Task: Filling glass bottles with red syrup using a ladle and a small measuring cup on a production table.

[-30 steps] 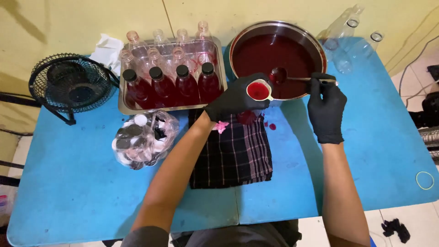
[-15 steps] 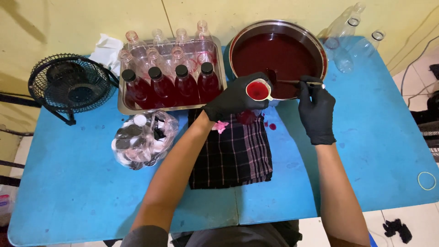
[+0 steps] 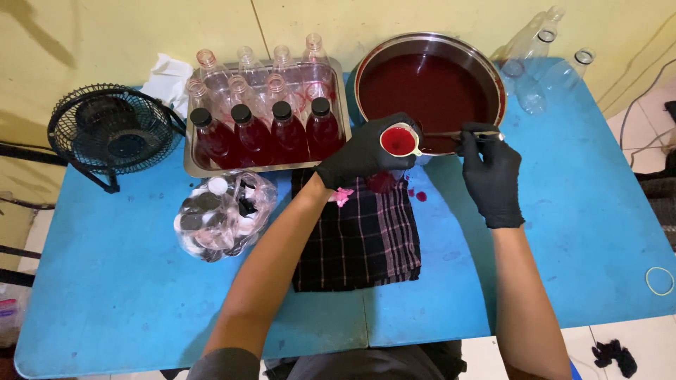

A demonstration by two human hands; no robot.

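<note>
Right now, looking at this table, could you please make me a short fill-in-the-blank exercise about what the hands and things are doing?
1. Both hands wear ___ gloves.
2. The left hand holds a small funnel filled with ___ liquid.
3. The right hand holds a ladle over the large round ___.
4. In the metal tray, ___ capped bottles are full.

Missing words: black; red; basin; four

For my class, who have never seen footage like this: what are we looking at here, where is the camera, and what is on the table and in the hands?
A head-worn camera looks down at one person's black-gloved hands over a blue table. The left hand holds a small funnel filled with red liquid. The right hand holds a ladle handle reaching into a big metal bowl of red liquid. Also there: a tray of bottles, a checked cloth, a bag of caps, a small fan.
</note>
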